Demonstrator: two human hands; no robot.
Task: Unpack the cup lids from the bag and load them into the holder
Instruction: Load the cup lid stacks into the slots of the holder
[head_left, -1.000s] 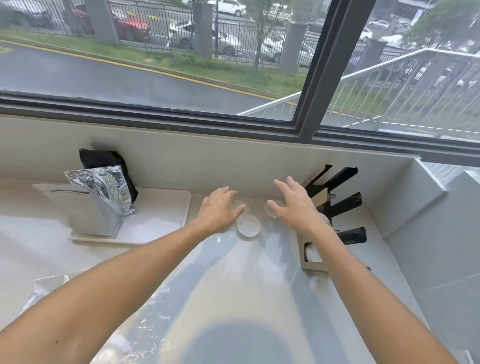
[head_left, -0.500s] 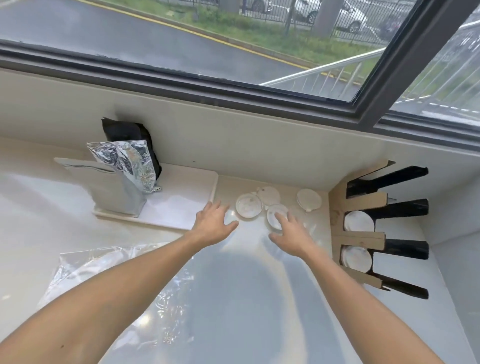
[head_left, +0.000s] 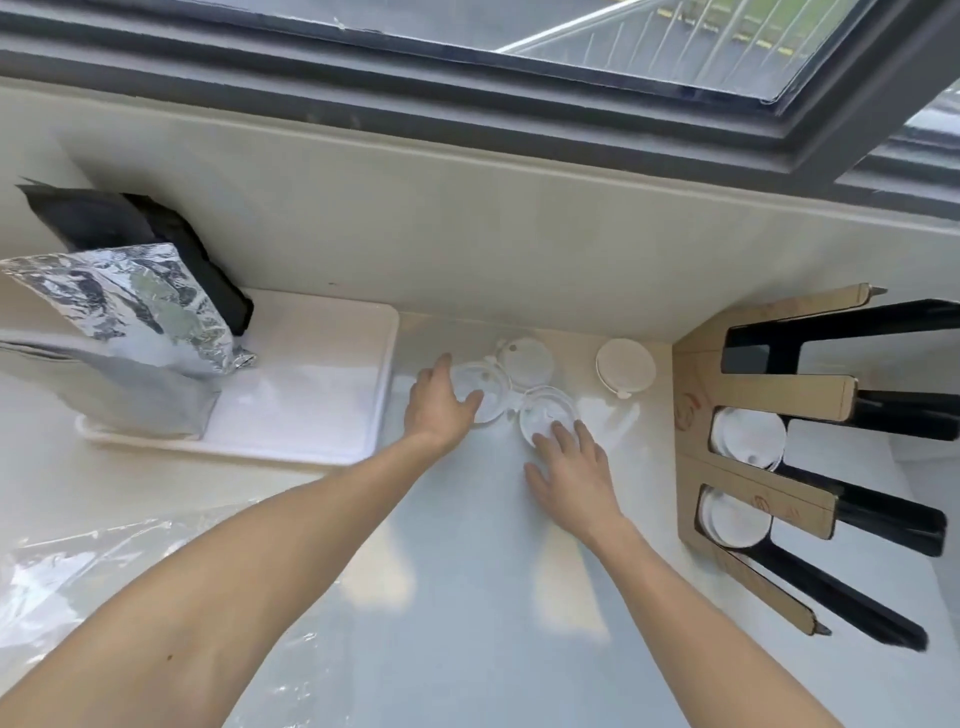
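Foil pouch on white tray, under window

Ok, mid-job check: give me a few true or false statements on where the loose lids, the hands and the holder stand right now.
1. Four loose lids lie on the counter. True: one under the left hand, one under the right hand, one behind them, one apart.
2. The holder is empty. False: lids sit in two lower slots.
3. The right hand's fingers rest on a lid. True.
4. The lone lid touches the others. False: it lies apart, nearer the holder.
5. The foil bag stands in the holder. False: it is on the tray.
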